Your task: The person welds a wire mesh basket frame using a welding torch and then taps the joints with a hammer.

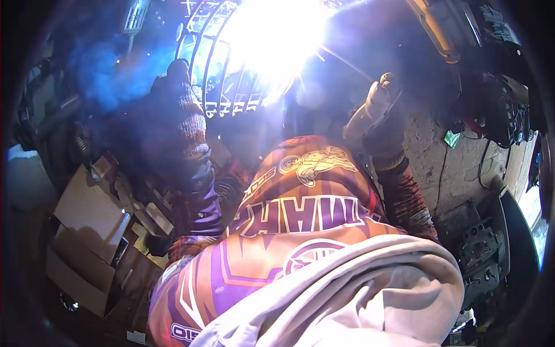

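A dark metal grille of curved bars (211, 69) stands at the top centre, partly washed out by a blinding white welding arc. At its left edge is my left hand (186, 104) in a knitted glove, closed against the outer bar; the fingertips are in shadow. My right hand (374, 107), in a pale, soiled glove, is closed to the right of the glare. A thin straight welding rod (347, 63) runs between the glare and this fist. The rod's holder is mostly hidden in the glove. Glare covers the spot where rod and grille meet.
Bluish smoke (110, 75) drifts at the upper left. Cardboard boxes (87, 214) and clutter lie at the left. On the right are a dark metal machine part (481, 251), a cable (483, 165) and a concrete floor (425, 150). A yellowish bar-shaped thing (439, 29) is at the upper right.
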